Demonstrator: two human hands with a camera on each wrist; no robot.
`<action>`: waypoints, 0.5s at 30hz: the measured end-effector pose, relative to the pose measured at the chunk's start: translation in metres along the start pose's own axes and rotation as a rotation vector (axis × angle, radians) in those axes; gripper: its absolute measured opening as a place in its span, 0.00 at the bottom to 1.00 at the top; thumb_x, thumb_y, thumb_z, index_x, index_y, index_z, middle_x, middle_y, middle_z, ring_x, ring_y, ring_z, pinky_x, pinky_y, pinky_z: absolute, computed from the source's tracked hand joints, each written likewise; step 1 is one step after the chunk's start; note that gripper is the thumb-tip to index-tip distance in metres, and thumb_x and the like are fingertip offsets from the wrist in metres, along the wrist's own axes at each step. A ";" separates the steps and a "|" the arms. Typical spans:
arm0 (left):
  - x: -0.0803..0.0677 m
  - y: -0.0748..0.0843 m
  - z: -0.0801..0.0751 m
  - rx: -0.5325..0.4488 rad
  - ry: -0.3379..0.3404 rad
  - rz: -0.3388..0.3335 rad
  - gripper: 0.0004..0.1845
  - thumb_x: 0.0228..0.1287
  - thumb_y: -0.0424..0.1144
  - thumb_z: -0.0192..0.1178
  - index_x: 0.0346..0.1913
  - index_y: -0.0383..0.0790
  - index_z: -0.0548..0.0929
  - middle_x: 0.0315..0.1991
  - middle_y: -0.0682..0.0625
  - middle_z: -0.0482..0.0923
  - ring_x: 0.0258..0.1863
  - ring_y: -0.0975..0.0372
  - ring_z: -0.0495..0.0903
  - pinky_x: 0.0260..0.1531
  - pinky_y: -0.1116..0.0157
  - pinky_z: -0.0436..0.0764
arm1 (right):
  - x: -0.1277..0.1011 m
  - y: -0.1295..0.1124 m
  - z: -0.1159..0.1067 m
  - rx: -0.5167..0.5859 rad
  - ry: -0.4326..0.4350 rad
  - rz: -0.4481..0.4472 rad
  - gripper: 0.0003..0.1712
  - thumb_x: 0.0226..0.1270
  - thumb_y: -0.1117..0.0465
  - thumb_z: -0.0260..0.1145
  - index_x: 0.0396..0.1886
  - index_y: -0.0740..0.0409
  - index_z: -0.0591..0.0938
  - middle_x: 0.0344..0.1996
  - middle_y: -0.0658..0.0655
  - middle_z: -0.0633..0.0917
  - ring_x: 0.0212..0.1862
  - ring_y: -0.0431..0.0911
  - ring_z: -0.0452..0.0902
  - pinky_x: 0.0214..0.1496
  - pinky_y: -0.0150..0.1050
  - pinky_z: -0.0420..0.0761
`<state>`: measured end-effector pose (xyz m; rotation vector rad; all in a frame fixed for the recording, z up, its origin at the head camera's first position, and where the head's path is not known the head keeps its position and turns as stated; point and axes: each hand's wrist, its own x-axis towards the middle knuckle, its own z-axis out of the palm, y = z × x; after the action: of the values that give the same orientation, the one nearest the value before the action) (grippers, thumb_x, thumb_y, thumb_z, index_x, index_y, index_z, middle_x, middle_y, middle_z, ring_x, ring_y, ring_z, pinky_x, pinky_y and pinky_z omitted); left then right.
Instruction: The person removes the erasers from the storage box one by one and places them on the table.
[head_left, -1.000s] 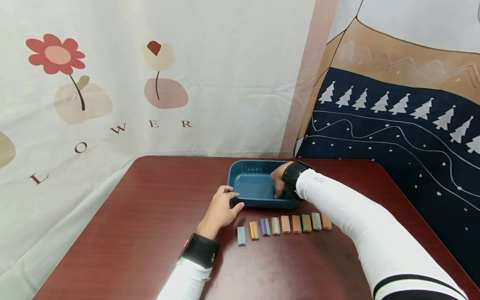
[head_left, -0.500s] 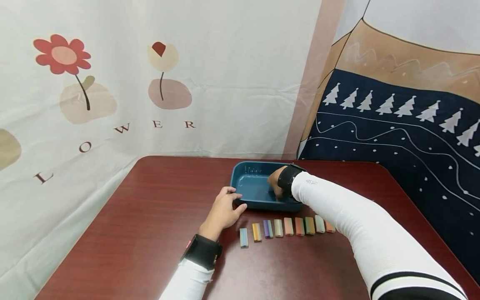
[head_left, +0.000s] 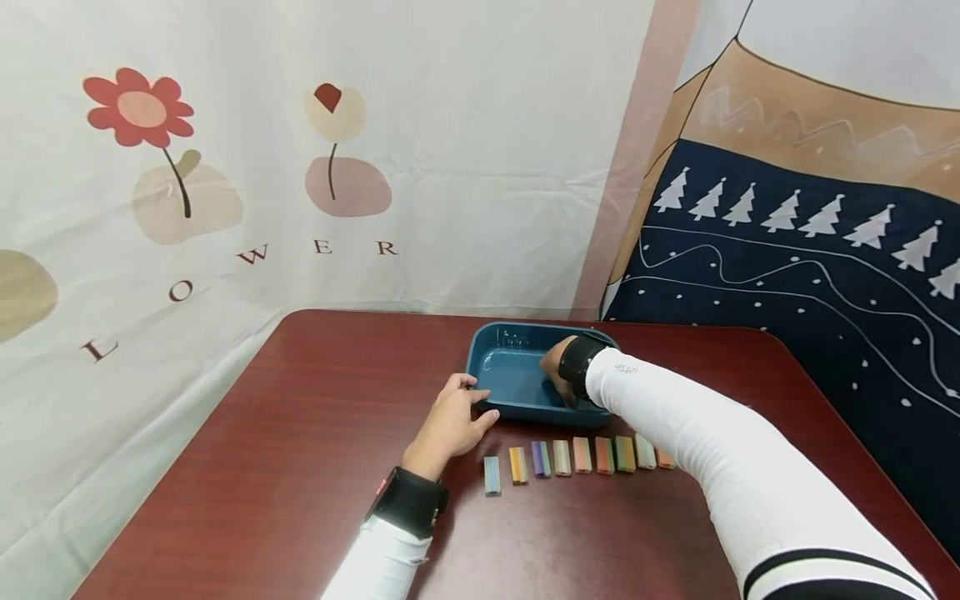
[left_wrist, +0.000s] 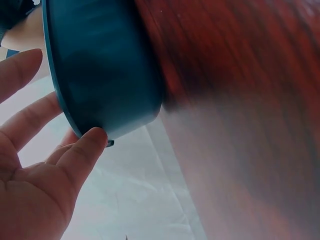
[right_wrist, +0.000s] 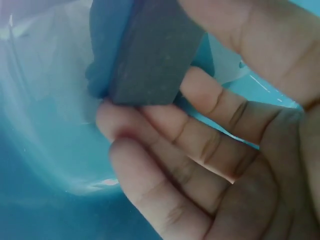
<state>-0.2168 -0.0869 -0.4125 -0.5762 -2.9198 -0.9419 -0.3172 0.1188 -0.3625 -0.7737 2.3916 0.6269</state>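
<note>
A dark blue tray [head_left: 517, 371] lies on the table. My left hand [head_left: 448, 423] is at its near left corner, thumb [left_wrist: 90, 142] against the outside wall and fingers reaching over the rim. Inside the tray's right part is my right hand [head_left: 558, 371], partly hidden by its wrist strap in the head view. The right wrist view shows that hand's thumb and fingertips [right_wrist: 117, 120] around a dark grey block [right_wrist: 155, 55] with a lumpy blue strip along one side.
Several small two-tone bars [head_left: 582, 456] stand in a row in front of the tray, the rightmost partly behind the right sleeve [head_left: 697, 425]. A pale blue bar [head_left: 492, 476] is at the row's left end. The table [head_left: 300, 433] meets printed curtains [head_left: 480, 167] behind.
The head view has shifted, sliding the whole scene slightly right. My right hand has lowered a little toward the tray's near side. My left hand stays at the tray's corner.
</note>
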 end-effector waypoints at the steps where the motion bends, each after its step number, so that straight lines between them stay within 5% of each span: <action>1: 0.000 0.001 0.000 -0.002 -0.002 0.001 0.23 0.67 0.42 0.62 0.60 0.33 0.79 0.64 0.39 0.65 0.62 0.48 0.69 0.59 0.52 0.71 | -0.001 0.000 0.000 0.004 0.003 0.004 0.10 0.50 0.54 0.79 0.26 0.52 0.87 0.31 0.50 0.85 0.32 0.42 0.74 0.35 0.40 0.81; 11: 0.000 0.004 0.000 0.006 -0.013 -0.015 0.25 0.67 0.43 0.62 0.62 0.34 0.77 0.65 0.39 0.63 0.62 0.48 0.68 0.59 0.52 0.71 | 0.006 0.018 -0.003 0.119 0.010 0.023 0.08 0.48 0.57 0.77 0.23 0.49 0.83 0.22 0.46 0.78 0.26 0.42 0.68 0.25 0.35 0.72; 15: 0.000 0.001 0.003 -0.010 -0.014 -0.021 0.25 0.67 0.43 0.62 0.63 0.33 0.76 0.66 0.38 0.62 0.62 0.47 0.68 0.59 0.51 0.70 | 0.009 0.025 -0.002 0.239 0.075 0.007 0.10 0.48 0.60 0.78 0.26 0.51 0.82 0.24 0.47 0.80 0.26 0.43 0.71 0.26 0.36 0.72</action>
<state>-0.2160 -0.0846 -0.4142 -0.5556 -2.9414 -0.9595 -0.3404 0.1319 -0.3600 -0.6956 2.4802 0.3111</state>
